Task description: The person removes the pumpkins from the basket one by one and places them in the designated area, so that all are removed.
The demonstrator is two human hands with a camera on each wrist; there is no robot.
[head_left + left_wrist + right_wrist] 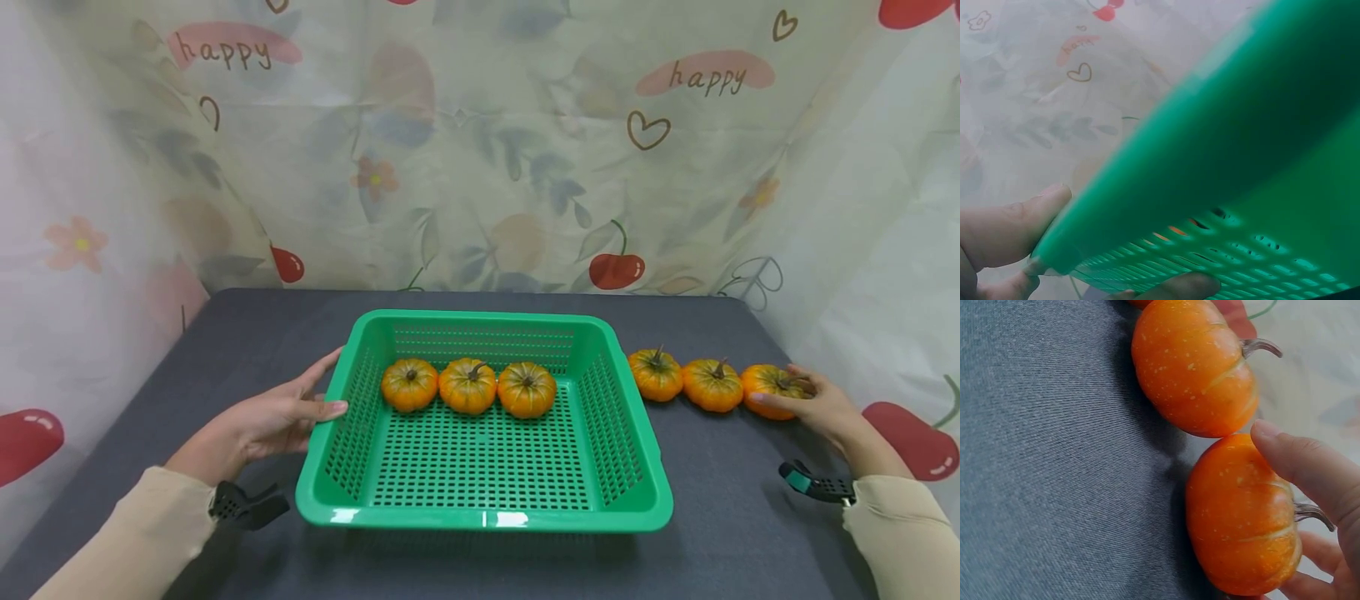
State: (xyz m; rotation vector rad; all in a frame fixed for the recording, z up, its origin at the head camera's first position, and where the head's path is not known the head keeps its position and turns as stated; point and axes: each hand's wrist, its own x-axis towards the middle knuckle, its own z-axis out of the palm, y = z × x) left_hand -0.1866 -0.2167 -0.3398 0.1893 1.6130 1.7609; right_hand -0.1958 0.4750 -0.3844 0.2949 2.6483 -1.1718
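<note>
Table: a dark grey tabletop point(255, 333) runs back to the hangings; in the right wrist view its surface shows a fine woven texture, shadowed beside the pumpkins.
Room: a pale back sheet point(465, 192) hangs behind, printed with leaves, flowers, hearts, cherries and the word "happy" twice; a whiter left sheet point(97, 333) and right sheet point(862, 275) close the sides, with larger red cherries low down.
Basket: a green perforated basket point(483, 521) stands at the middle of the table, its near rim catching two bright reflections.
Inside the basket: three orange pumpkins point(468, 387) sit side by side toward the far wall, stems up — the floor in front of them shows its rows of slots.
Right of the basket: a second row of three, with a left pumpkin point(656, 375) near the rim, a middle pumpkin point(713, 387) and an end pumpkin point(765, 382) on the cloth.
Left hand: the left hand point(262, 421) grips the basket's left rim, thumb over the edge, fingers against the outer wall.
Right hand: the right hand point(828, 412) grasps the end pumpkin, thumb and fingers on opposite sides.
Sleeves: pale beige, a dark strap at each wrist.
</note>
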